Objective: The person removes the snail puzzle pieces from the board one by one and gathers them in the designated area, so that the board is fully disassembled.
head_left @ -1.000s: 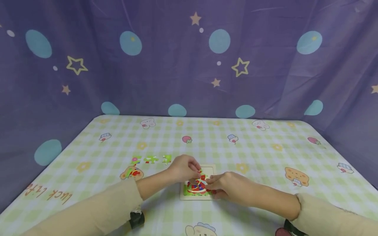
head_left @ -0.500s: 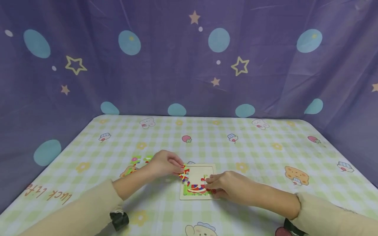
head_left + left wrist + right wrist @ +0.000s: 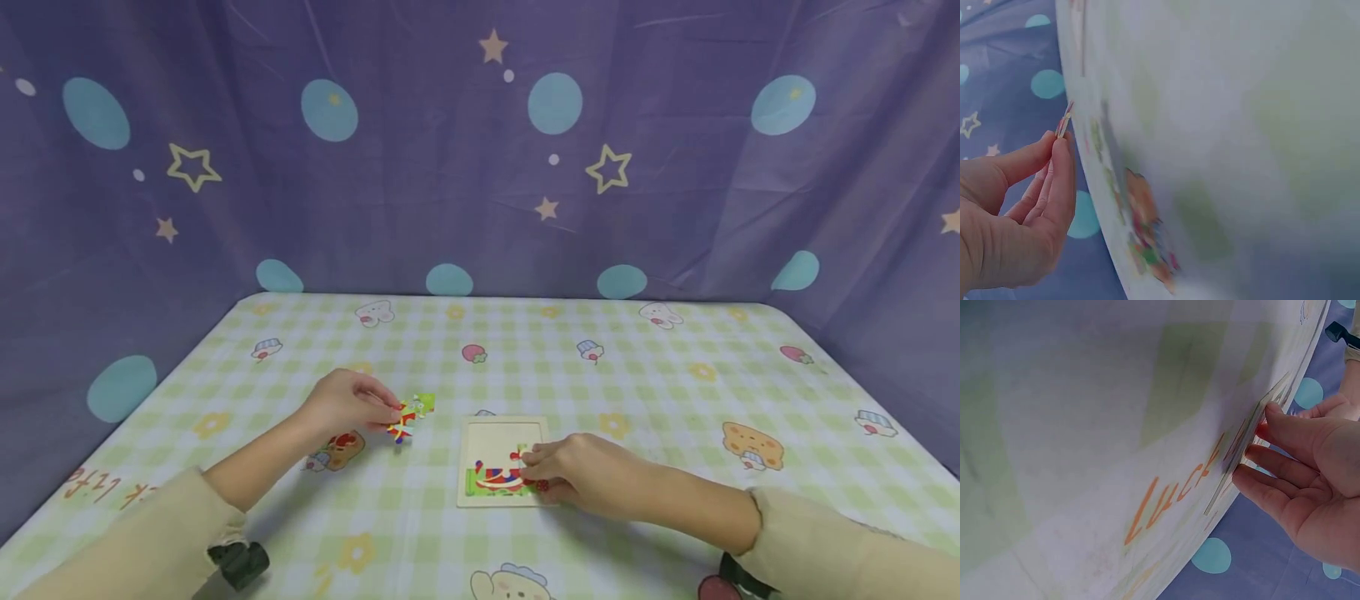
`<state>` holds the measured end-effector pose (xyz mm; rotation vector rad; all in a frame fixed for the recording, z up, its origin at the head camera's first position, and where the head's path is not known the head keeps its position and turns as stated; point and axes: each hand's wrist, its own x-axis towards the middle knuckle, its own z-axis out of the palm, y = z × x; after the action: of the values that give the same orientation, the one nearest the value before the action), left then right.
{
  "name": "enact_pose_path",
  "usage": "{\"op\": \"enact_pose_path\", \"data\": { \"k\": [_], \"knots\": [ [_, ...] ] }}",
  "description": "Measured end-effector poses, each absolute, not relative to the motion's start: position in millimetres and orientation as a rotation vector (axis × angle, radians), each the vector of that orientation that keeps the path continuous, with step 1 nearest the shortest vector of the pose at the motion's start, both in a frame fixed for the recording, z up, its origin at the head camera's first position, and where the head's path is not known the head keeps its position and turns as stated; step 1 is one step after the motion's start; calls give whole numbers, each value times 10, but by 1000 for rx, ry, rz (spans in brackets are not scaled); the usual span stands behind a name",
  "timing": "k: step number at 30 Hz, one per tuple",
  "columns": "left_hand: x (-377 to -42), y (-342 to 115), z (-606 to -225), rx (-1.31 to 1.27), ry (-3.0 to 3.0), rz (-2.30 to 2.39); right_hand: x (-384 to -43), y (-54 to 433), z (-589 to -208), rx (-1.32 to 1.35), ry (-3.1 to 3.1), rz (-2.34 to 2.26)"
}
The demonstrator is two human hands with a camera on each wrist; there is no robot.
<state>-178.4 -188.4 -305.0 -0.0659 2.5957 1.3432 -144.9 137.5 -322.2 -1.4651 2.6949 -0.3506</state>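
Pale wooden tray [image 3: 495, 440], lower centre: red-green jigsaw pieces [image 3: 495, 481] fill visible bottom, top unfilled; right hand [image 3: 588, 475] touches its edge, left hand [image 3: 351, 407] pinches a red-yellow-blue piece [image 3: 402, 425].

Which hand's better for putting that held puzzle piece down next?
Probably the left hand: it pinches the puzzle piece. The right hand is over at the puzzle board, touching its right side.

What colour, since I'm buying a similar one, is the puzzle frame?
The puzzle frame is pale cream, seen best in the head view.
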Motion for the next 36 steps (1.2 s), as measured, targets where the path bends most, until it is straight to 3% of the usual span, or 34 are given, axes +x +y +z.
{"op": "enact_pose_path", "data": {
  "k": [17,36],
  "knots": [
    [-1657,-1993,-3116,193,2999,792,-1435,1360,-3201,-1399,2685,-373],
    [-1705,-1790,-2945,298,2987,833,-1440,1356,-3227,-1397,2689,-378]
  ]
}}
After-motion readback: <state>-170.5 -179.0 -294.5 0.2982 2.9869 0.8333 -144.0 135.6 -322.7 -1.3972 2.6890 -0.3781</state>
